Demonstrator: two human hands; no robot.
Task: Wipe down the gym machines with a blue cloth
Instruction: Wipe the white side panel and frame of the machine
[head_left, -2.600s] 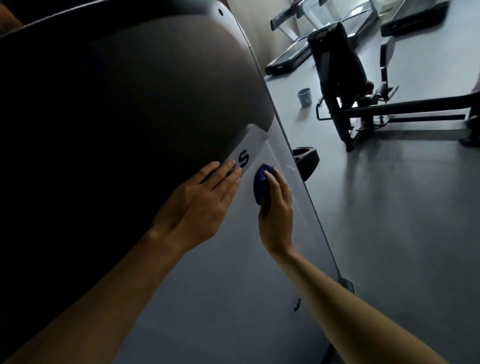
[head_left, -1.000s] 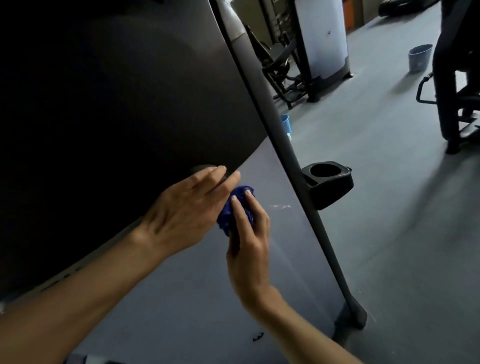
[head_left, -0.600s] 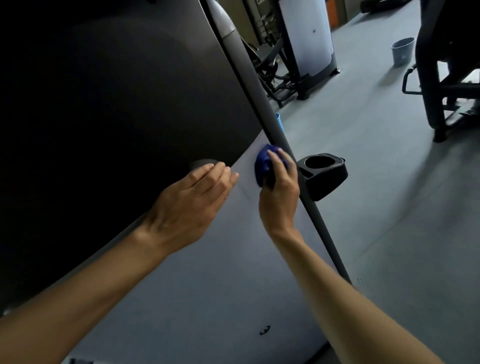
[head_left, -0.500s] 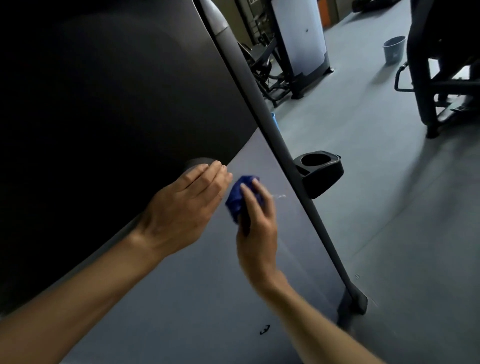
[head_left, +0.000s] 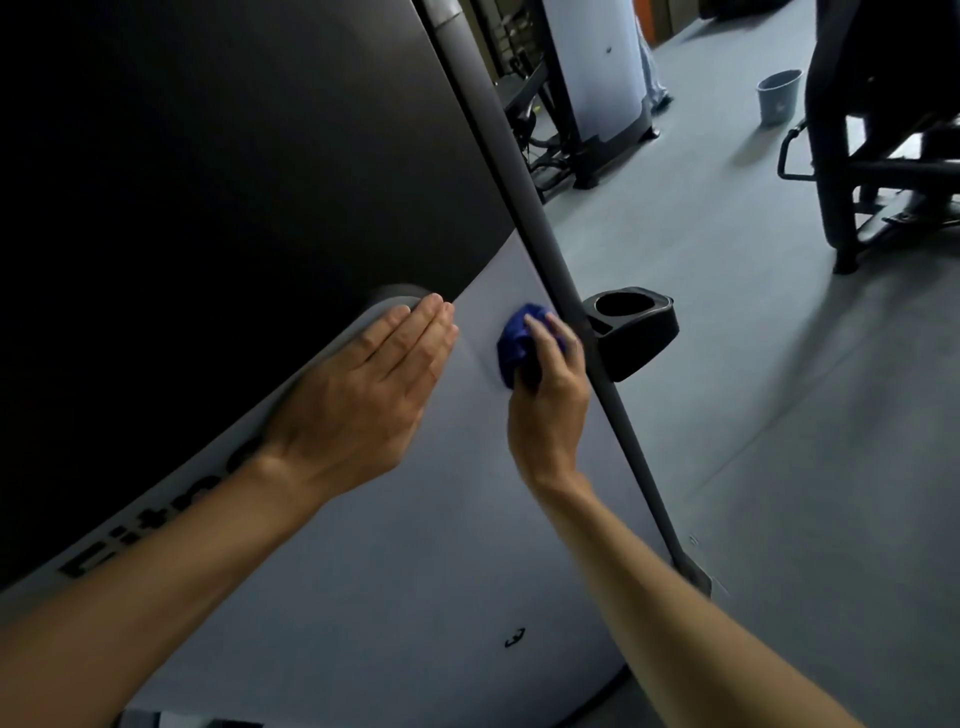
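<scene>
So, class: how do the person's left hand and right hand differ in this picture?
The left hand lies flat with straight fingers on the machine's grey panel; the right hand curls around a bunched blue cloth. The left hand holds nothing; the right hand presses the cloth beside the dark upright bar. Both are bare and on the same panel.

Left hand (head_left: 358, 400) flat on machine panel (head_left: 363, 571); right hand (head_left: 548, 395) presses cloth (head_left: 514, 343) just right of it, beside the panel's right-edge post (head_left: 540, 228). Cup holder (head_left: 631, 332) right of post; bucket (head_left: 777, 96) far behind on floor (head_left: 779, 415).

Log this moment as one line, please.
phase: wiping | right hand: grips blue cloth on pale machine panel | left hand: flat on panel | nearby: black cup holder
</scene>
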